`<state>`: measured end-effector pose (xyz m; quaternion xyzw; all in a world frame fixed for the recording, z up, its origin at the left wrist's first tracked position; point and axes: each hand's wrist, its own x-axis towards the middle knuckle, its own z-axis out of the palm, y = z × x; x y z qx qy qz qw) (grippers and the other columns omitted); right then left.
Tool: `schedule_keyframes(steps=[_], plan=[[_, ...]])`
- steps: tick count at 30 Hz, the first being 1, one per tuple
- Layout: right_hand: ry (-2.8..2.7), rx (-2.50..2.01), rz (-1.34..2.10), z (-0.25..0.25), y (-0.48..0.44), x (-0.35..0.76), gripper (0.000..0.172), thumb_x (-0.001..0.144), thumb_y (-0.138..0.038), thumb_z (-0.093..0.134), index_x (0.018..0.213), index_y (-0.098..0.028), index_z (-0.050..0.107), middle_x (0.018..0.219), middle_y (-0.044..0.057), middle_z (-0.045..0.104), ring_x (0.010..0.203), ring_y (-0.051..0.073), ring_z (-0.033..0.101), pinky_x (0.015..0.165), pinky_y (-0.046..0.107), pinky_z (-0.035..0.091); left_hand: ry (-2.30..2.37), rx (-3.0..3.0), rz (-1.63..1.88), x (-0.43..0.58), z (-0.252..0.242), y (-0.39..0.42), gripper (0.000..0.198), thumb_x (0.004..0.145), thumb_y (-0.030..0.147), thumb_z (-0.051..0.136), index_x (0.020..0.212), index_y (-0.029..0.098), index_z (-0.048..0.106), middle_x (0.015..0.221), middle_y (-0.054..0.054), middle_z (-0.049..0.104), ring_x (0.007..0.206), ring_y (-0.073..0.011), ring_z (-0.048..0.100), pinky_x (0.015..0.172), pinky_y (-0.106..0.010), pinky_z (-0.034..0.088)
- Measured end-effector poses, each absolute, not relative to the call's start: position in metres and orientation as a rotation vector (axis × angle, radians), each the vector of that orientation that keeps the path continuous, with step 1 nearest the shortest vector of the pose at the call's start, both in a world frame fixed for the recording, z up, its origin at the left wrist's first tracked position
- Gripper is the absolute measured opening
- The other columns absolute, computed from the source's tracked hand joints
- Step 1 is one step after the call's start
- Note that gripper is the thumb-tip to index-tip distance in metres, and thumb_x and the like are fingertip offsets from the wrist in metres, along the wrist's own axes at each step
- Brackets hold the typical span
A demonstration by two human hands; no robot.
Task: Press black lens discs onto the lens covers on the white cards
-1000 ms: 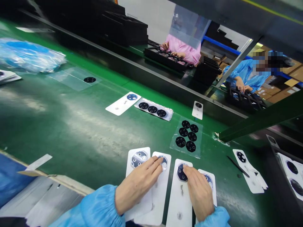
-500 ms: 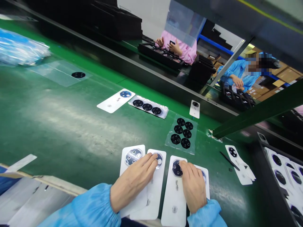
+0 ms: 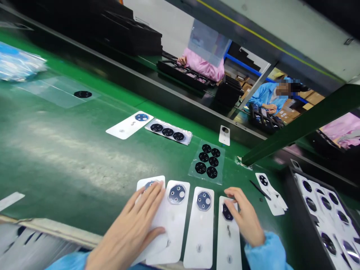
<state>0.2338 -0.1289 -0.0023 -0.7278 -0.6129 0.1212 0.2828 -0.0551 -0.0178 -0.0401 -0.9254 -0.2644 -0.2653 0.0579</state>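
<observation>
Several white phone-back panels lie side by side along the front edge of the bench, each with a dark camera-shaped piece at its top. My left hand (image 3: 133, 225) rests flat, fingers stretched, over the leftmost panel (image 3: 140, 183) and covers most of it. Beside it, a second panel (image 3: 173, 240) shows its blue-grey camera piece (image 3: 177, 194). A third panel (image 3: 198, 232) lies untouched between my hands. Over the top of the rightmost panel (image 3: 229, 240), my right hand (image 3: 244, 217) is curved, thumb by the black camera piece (image 3: 227, 212), thumb and forefinger apart with nothing visible between them.
A clear sheet (image 3: 194, 170) of black pieces and a silver strip (image 3: 182, 140) lie beyond the panels. Another panel (image 3: 123, 129) is farther left. At right are a black pen-like tool (image 3: 258, 189), panels (image 3: 274, 206) and a black tray (image 3: 292, 191). A green post (image 3: 292, 129) slants behind.
My right hand has moved from the third panel to the rightmost one. My left hand has shifted left off the second panel onto the leftmost. The whole view has shifted slightly.
</observation>
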Motion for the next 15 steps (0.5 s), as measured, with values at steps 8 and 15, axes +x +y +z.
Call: schedule_keyframes(steps=[8,15], plan=[[-1.129,-2.283,0.198,0.0,-0.155,0.35,0.035,0.077,-0.046,0.053,0.092,-0.017,0.065,0.089,0.009,0.066,0.079,0.022,0.061,0.065,0.033,0.049,-0.694,-2.856,-0.625,-0.101,-0.056,0.009,0.064,0.088,0.05,0.038,0.143,0.019,0.025,0.14,-0.012,0.043,0.127,-0.0377,0.04,0.104,-0.06,0.023],[-1.001,-2.332,0.115,-0.009,-0.171,0.378,0.034,0.063,-0.048,0.057,0.073,-0.017,0.065,0.08,0.008,0.065,0.067,0.02,0.057,0.07,0.037,0.045,-0.718,-2.89,-0.743,-0.102,-0.057,0.027,0.058,0.089,0.052,0.03,0.14,0.025,0.03,0.146,-0.008,0.033,0.133,-0.0403,0.027,0.103,-0.068,0.014]])
